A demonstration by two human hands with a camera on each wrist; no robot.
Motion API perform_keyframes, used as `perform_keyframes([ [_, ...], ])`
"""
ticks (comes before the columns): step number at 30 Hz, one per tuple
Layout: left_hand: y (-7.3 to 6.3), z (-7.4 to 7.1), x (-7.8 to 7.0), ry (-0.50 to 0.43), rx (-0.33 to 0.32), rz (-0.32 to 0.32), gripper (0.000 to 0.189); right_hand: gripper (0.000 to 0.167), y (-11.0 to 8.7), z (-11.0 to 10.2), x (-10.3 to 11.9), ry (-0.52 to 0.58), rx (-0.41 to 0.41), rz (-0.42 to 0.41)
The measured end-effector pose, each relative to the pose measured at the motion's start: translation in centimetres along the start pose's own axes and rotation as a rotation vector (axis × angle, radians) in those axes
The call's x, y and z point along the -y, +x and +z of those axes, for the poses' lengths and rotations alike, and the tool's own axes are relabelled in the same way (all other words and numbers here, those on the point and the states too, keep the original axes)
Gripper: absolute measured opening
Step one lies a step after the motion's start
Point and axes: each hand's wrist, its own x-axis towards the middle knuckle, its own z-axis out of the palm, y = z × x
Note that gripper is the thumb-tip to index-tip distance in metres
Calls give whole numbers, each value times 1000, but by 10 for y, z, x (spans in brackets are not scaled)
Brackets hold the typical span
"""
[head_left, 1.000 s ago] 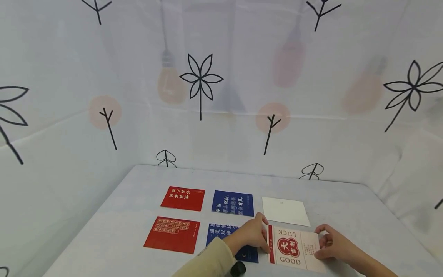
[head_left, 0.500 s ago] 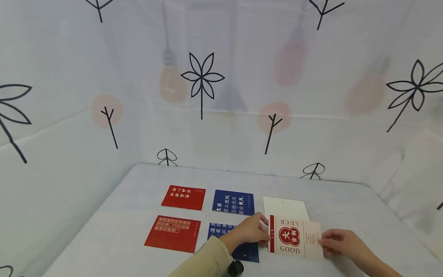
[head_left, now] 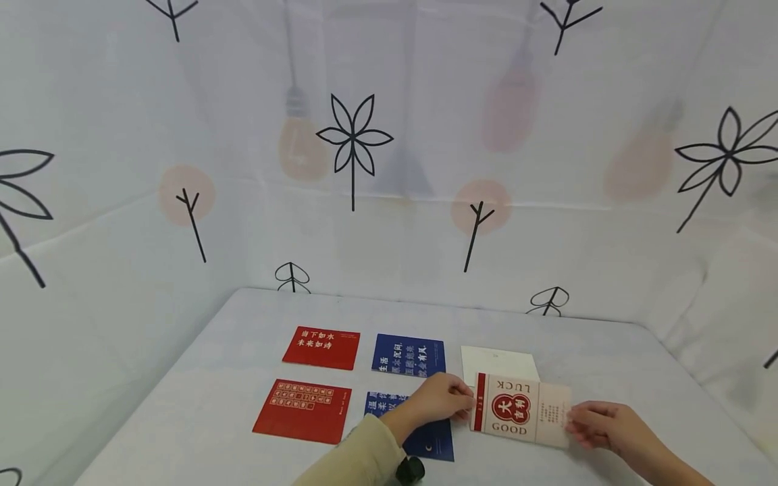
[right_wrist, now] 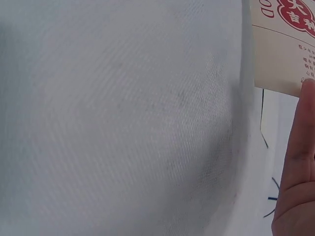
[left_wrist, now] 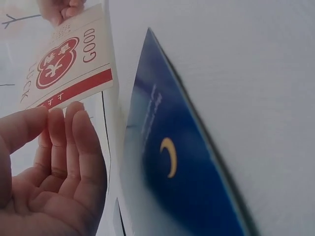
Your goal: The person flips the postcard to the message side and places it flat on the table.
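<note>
A cream card [head_left: 510, 410] with a red band and the words LUCK and GOOD is held above the white table, between my two hands. My left hand [head_left: 439, 401] pinches its red-banded edge between thumb and fingertips; the left wrist view shows this grip on the card [left_wrist: 74, 61]. At the opposite edge, my right hand [head_left: 614, 426] pinches the card, one finger [right_wrist: 301, 128] lying against its face. Behind it, a plain white card [head_left: 497, 362] lies partly covered in the head view. Below my left hand is a blue card [head_left: 433, 442] with a yellow moon, partly hidden by the hand.
Another blue card [head_left: 408, 354] with white writing lies farther back. Two red cards, one behind [head_left: 322, 354] and one in front [head_left: 302, 413], lie at the left of the table [head_left: 200, 398]. A printed white cloth [head_left: 395, 250] hangs around the table.
Both hands have lifted the cream card off the table and moved it away from me, so it now overlaps the white card in view. The other cards stay put.
</note>
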Motion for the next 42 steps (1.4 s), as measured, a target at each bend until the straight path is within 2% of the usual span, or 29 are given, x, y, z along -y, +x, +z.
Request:
perform_keyframes([
  [2, 0, -1, 0, 11, -7, 7, 7, 23, -2, -2, 0, 41, 48, -21],
  [5, 1, -2, 1, -15, -1, 0, 6, 22, -3, -3, -1, 86, 79, -31],
  [21, 4, -5, 5, -322, 76, -114, 8, 21, -5, -8, -2, 241, 221, -76],
  [26, 4, -6, 6, -383, 95, -135, 10, 23, -7, -7, -2, 248, 236, -79],
  [35, 4, -8, 7, -485, 167, -147, 15, 22, -7, -8, -6, 281, 270, -90],
  [38, 4, -7, 7, -497, 176, -158, 14, 22, -7, -7, -8, 285, 280, -91],
  [42, 3, -7, 7, -485, 166, -175, 12, 20, -8, -6, -8, 228, 259, -78],
])
